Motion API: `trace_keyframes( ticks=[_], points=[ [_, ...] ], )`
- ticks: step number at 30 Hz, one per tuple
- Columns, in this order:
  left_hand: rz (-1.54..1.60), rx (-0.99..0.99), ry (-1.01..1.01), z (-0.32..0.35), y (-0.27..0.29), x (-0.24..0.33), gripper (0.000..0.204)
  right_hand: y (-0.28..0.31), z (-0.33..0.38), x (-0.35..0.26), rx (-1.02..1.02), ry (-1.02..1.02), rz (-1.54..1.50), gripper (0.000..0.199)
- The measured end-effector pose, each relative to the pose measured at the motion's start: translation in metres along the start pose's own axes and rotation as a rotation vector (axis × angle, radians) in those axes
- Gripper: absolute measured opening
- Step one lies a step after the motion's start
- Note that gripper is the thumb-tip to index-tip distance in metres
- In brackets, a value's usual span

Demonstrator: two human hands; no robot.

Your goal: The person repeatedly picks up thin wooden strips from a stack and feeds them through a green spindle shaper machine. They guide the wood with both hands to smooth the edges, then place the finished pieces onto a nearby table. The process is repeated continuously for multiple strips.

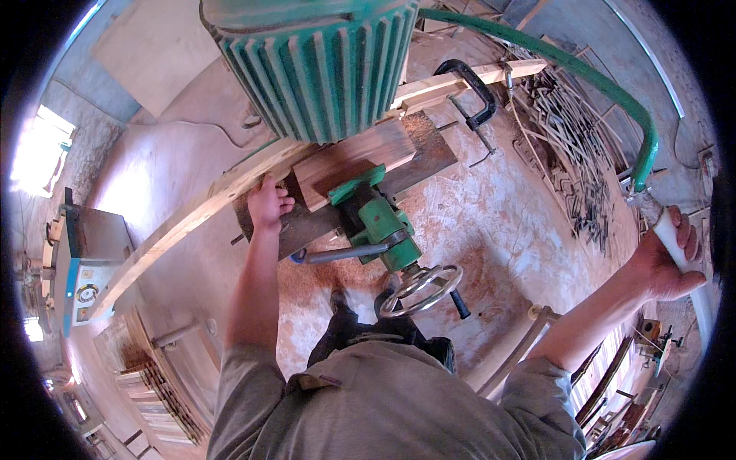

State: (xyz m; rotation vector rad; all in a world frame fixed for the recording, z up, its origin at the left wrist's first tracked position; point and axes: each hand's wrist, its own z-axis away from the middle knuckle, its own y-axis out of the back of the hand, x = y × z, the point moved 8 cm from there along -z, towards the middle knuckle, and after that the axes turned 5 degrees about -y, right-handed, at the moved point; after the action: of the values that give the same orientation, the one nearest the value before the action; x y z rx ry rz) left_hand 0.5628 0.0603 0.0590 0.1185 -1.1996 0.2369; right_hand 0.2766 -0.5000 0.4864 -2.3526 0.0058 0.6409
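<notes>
My left hand [270, 205] is at the near edge of a long pale wooden plank [195, 212], its fingers curled and touching that edge. Just right of it, a reddish-brown wood block [356, 161] lies between the plank and the green jaw [356, 184] of a screw clamp on the machine table. Out to the right, my right hand [668, 257] is wrapped round the white-covered grip of a lever [672, 239], whose bent green bar [606, 77] runs to the machine. Above the block hangs a ribbed green motor housing [318, 77], which hides whatever tool is under it.
A chrome handwheel [422, 291] sticks out toward my body. A black C-clamp [479, 100] grips the plank's far right part. Scrap wood strips [571, 138] are piled at the right. A grey-blue cabinet [96, 261] stands left. Sawdust [307, 287] covers the floor near my feet.
</notes>
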Motion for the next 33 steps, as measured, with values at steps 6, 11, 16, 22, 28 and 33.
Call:
trace_keyframes(
  ticks=[6,11,16,22,28,33],
  points=[
    [0.037,-0.024,-0.051,0.001,0.000,0.001,0.035,0.019,0.035,0.011,0.067,0.016,-0.026,0.038],
    [0.020,-0.007,0.006,0.008,-0.006,0.009,0.035,0.027,0.066,0.021,-0.025,-0.030,-0.013,0.035],
    [0.010,-0.006,-0.003,0.004,-0.001,0.004,0.036,0.048,0.094,0.031,-0.017,-0.055,0.075,0.034],
    [0.008,-0.005,0.006,0.002,0.001,0.001,0.036,0.070,0.124,0.040,0.005,-0.136,0.088,0.036],
    [0.026,-0.026,-0.011,0.007,-0.005,0.006,0.036,0.110,0.171,0.054,0.010,-0.239,0.132,0.037],
    [0.046,-0.037,0.016,0.002,0.000,0.002,0.038,0.084,0.141,0.040,-0.022,-0.229,0.171,0.036]
  ],
)
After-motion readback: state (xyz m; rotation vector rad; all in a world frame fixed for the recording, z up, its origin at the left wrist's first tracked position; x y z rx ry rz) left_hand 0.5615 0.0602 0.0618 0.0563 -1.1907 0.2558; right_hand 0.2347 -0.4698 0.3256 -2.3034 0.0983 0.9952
